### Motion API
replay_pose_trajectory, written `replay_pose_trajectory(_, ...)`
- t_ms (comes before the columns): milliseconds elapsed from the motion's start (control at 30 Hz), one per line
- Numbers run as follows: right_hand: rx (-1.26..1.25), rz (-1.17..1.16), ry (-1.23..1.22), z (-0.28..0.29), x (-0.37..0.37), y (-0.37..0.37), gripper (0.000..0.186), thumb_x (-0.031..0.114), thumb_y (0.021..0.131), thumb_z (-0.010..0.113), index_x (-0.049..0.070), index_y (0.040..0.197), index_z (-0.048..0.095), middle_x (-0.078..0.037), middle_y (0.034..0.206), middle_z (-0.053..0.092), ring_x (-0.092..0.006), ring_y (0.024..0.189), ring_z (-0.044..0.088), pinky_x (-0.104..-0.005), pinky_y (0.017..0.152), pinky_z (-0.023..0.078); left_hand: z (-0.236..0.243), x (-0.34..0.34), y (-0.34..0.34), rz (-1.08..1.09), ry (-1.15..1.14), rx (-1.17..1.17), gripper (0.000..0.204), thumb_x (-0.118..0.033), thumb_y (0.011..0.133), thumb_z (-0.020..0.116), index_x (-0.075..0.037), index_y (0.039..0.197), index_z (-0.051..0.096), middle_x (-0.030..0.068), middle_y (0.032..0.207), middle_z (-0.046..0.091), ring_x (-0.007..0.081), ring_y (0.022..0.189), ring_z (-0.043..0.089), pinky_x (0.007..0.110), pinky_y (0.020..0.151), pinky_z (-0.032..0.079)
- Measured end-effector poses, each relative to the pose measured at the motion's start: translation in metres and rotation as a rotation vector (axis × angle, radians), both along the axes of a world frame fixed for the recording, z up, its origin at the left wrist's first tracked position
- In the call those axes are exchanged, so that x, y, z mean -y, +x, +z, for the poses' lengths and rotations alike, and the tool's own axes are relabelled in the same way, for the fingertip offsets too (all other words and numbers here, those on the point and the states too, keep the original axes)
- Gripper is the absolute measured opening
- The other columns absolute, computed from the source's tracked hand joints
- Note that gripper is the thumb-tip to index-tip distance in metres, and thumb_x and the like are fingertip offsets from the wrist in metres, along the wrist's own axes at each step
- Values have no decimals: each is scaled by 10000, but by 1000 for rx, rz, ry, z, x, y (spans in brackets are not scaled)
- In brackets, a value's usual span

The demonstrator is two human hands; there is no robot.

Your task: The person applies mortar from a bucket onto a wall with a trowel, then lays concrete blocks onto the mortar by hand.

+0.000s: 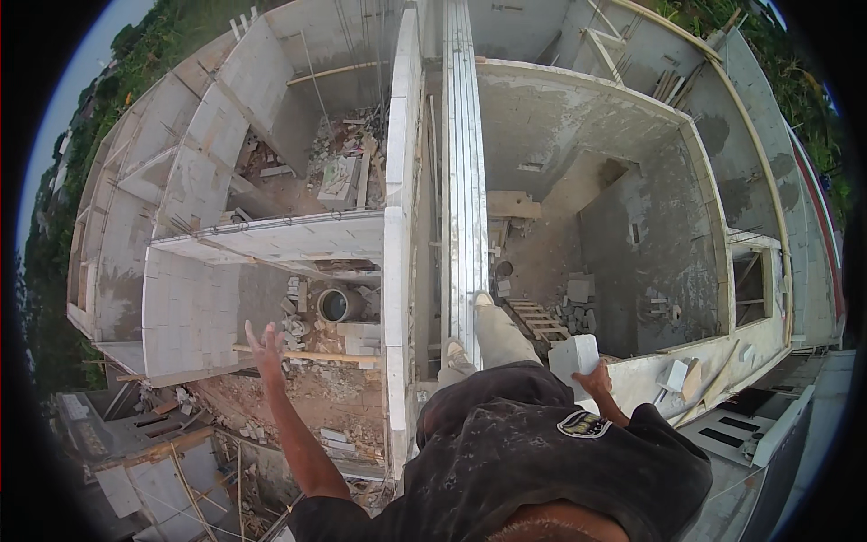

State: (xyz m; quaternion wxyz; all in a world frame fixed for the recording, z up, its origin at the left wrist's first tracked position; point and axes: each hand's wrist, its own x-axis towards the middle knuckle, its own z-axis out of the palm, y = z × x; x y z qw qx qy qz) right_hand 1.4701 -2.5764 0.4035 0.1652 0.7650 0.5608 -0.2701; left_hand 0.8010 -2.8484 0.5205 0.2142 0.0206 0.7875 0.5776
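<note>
My left hand (pixel 265 348) is raised at the left with its fingers spread and nothing in it, over the room with rubble below. My right hand (pixel 596 378) grips a white block (pixel 567 359) beside my right hip; I cannot tell whether it rests on the wall. My feet (pixel 481 303) stand high up on long pale metal beams (pixel 462 181) laid lengthwise alongside a narrow white block wall (pixel 395 235). Small white pieces (pixel 672 375) lie on the wall ledge to my right.
Deep rooms drop away on both sides, holding rubble (pixel 339 135), a round concrete ring (pixel 334 305) and a wooden pallet (pixel 533 318). A timber pole (pixel 307 356) crosses the lower left room. Wall tops (pixel 686 126), poles and rebar surround me; greenery lies beyond.
</note>
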Motion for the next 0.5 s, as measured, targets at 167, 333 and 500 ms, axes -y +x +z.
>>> replay_pose_trajectory(167,12,9,-93,-6,-34,-37,998,425,573,853,34,1351,366,-188,1302,540,-364,1188,561,-474,985,457,-32,-35,-5,55,-52,129,744,-305,961,603,-232,1542,143,100,1303,561,241,1023,611,416,813,483)
replay_pose_trajectory(333,34,5,-126,-21,-93,-90,960,418,573,858,45,1319,381,-179,1298,535,-355,1203,548,-475,999,448,-42,-90,-46,54,-16,179,732,-306,966,588,-248,1544,142,103,1313,546,249,1007,620,386,793,484)
replay_pose_trajectory(500,-2,20,-128,-15,-188,-151,978,425,582,830,53,1352,354,-181,1319,508,-357,1248,505,-473,1029,422,-44,-187,-100,75,-44,159,729,-305,966,585,-260,1543,143,100,1300,554,254,971,617,381,762,486)
